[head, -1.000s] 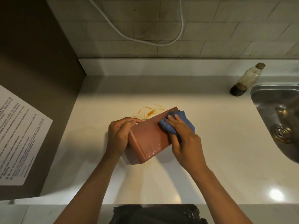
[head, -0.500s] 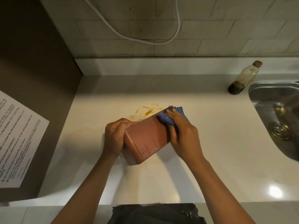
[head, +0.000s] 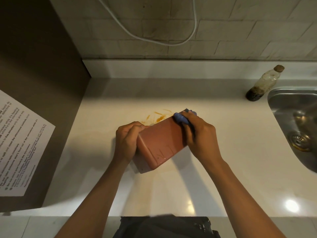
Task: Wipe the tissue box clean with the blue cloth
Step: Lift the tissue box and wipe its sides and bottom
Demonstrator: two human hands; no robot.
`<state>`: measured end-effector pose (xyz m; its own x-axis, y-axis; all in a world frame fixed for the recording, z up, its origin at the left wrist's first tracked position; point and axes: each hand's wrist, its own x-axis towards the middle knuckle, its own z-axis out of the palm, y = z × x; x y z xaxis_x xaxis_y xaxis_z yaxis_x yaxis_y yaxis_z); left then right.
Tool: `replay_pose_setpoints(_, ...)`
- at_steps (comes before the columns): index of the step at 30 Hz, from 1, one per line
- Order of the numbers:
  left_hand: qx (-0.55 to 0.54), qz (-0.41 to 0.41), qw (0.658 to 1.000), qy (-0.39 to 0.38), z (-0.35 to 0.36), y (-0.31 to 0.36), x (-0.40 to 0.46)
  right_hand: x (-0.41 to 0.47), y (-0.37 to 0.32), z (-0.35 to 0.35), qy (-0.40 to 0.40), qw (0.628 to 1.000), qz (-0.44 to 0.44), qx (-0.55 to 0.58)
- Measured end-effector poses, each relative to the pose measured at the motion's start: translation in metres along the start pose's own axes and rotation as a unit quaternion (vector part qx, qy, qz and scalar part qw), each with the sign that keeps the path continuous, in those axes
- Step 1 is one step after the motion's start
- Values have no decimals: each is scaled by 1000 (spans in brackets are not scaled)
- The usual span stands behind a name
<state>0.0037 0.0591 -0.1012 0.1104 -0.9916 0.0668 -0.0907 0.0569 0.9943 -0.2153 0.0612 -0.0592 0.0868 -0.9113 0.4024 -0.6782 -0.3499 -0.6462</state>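
my left hand (head: 127, 143) clamps the box (head: 160, 143) to steady it while my right hand (head: 200, 134) grips the cloth (head: 180, 117), rubbing its far end.

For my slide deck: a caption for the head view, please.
Left hand steadies the tissue box while right hand wipes it with blue cloth.

Pale countertop (head: 223, 177) under tiled wall (head: 257, 31), steel sink (head: 295, 103) at right.
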Motion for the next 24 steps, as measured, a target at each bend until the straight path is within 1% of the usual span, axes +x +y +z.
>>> replay_pose_setpoints(2,12,2,1000,2,0,-1,2,3,-16,6,-2,998,-48,27)
replay_pose_setpoints(5,24,-3,1000,13,-4,-5,3,-10,-25,15,-30,993,-114,22)
replay_pose_setpoints(7,24,-4,1000,7,-5,-6,3,-18,-17,12,-28,994,-103,-2)
replay_pose_setpoints(9,18,-7,1000,0,-5,-6,2,-17,-9,7,2,997,-70,-21)
replay_pose_setpoints(12,16,-6,1000,-4,-2,-2,4,-2,-10,5,15,1000,-25,-12)
replay_pose_setpoints(13,18,-3,1000,-6,-1,0,5,3,-14,7,10,1000,-30,1)
replay_pose_setpoints(15,22,0,1000,-3,-2,2,7,5,-26,13,-10,997,-70,37)
replay_pose_setpoints(18,29,-4,1000,7,-6,1,8,-10,-34,21,-36,991,-110,61)
replay_pose_setpoints(21,52,9,999,1,-8,1,8,-16,-27,14,-10,994,-102,30)
replay_pose_setpoints(24,43,0,999,12,-6,3,10,-1,-25,9,12,997,-62,32)
